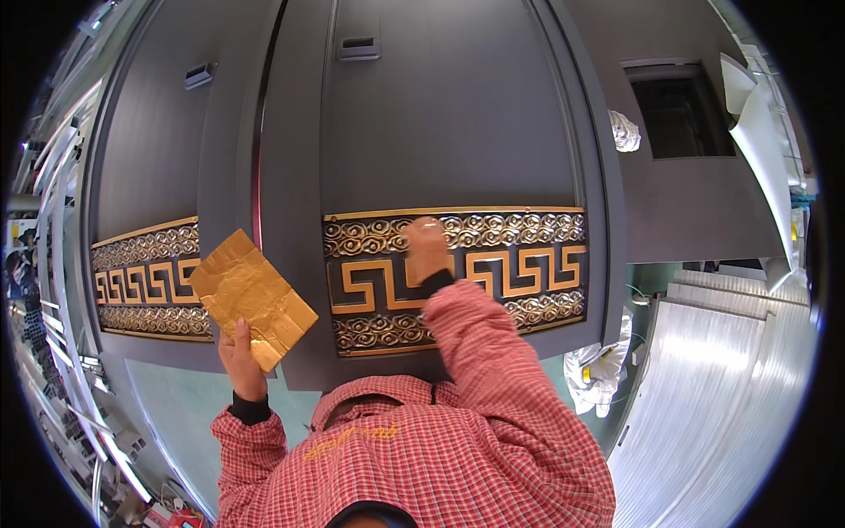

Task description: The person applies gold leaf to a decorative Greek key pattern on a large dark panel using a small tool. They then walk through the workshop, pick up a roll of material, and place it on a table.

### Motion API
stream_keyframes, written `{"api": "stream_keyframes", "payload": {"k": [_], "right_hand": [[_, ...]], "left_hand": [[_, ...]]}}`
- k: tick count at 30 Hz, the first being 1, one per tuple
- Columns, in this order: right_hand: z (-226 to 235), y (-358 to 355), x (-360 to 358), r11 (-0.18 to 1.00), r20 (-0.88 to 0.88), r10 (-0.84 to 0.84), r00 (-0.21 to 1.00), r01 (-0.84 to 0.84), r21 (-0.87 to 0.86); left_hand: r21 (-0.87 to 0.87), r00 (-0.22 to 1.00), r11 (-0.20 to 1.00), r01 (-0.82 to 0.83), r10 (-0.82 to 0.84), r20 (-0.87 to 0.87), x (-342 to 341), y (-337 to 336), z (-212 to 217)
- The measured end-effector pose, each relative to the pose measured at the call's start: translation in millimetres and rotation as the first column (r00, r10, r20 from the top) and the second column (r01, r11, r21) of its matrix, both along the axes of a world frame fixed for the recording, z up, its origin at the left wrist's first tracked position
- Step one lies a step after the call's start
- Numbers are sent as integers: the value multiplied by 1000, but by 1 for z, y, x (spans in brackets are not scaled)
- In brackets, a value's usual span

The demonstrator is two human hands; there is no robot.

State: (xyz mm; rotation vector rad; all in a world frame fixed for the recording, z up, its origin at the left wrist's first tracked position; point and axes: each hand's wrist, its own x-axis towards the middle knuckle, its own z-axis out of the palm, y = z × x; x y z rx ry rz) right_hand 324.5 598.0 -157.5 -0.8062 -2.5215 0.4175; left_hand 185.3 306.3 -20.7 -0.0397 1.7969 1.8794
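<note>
In my left hand [240, 361] is a flat, creased, gold-coloured sheet [255, 299], gripped near its lower edge with the thumb on its face. It is held in front of the gap between two dark grey door panels. My right hand [428, 251] lies against the decorative band [519, 273] on the middle door panel [440, 132], over its upper scroll row and the gold key pattern. Its fingers are curled and slightly blurred; whatever they may hold is hidden. The band has gold raised scrolls above and below the key pattern.
Left of me stands a second dark panel [158, 176] with a matching band. A dark board with a square opening [687, 119] is at the right, beside peeling white film [761, 132]. Stacked ribbed sheets [704, 378] and crumpled plastic [598, 370] lie at the lower right.
</note>
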Motion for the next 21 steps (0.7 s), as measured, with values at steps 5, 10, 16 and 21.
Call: {"api": "stream_keyframes", "payload": {"k": [5, 10, 16, 21], "right_hand": [[20, 23, 14, 989, 85, -52, 995, 63, -136], [35, 91, 79, 946, 104, -266, 958, 281, -161], [20, 55, 40, 992, 84, -45, 995, 55, -116], [33, 107, 85, 965, 148, -235, 961, 249, -83]], "left_hand": [[6, 999, 1000, -4, 4, -33, 13, 20, 16], [8, 1000, 1000, -12, 12, -20, 25, 37, 20], [4, 998, 999, 44, -44, -34, 30, 54, 19], [-6, 999, 999, 33, -33, -22, 33, 56, 18]]}}
